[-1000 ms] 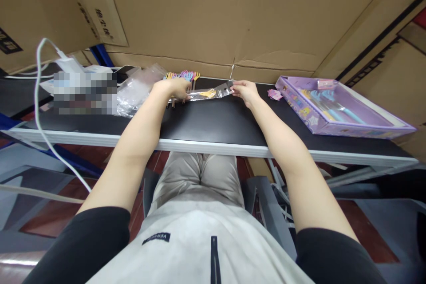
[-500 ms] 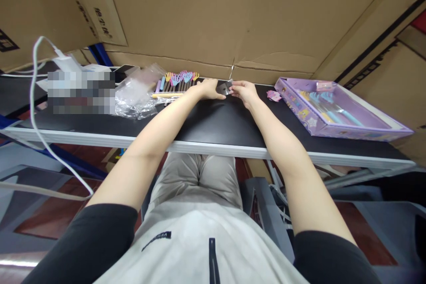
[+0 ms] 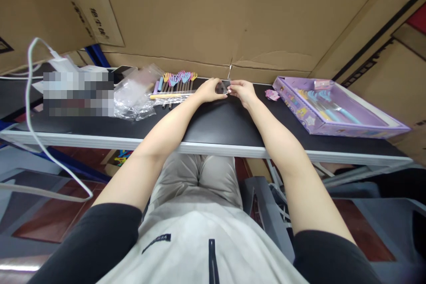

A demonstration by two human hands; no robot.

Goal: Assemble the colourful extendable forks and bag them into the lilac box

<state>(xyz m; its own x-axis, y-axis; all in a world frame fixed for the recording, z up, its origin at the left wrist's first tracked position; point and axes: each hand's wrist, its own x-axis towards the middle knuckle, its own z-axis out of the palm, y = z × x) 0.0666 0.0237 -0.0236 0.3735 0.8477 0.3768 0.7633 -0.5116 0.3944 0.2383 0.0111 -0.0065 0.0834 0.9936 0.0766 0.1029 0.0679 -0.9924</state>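
Brown corrugated cardboard panels (image 3: 186, 13) behind a narrow black tabletop (image 3: 229, 120) edged in pale metal. At mid-table, lying crosswise before the person: a long clear plastic sleeve (image 3: 186, 95) with a slim yellow stick (image 3: 163, 96) inside and a grey end flap (image 3: 223, 86). Left hand (image 3: 209, 90) over the sleeve — thumb and forefinger curved and parted, tips at the flap; firmness of hold impossible to tell. Right hand (image 3: 243, 91) at the sleeve's right end — thumb and fingertips pinched together on the flap. To the left: brown-shafted sticks with pink, yellow and blue hand-shaped tops (image 3: 173, 80), in a row; near them, crumpled clear plastic bags (image 3: 133, 100). To the right: a small pink crumpled piece (image 3: 272, 94), just beside an open purple printed cardboard box (image 3: 359, 132) containing blue- and yellow-topped sticks (image 3: 324, 94).
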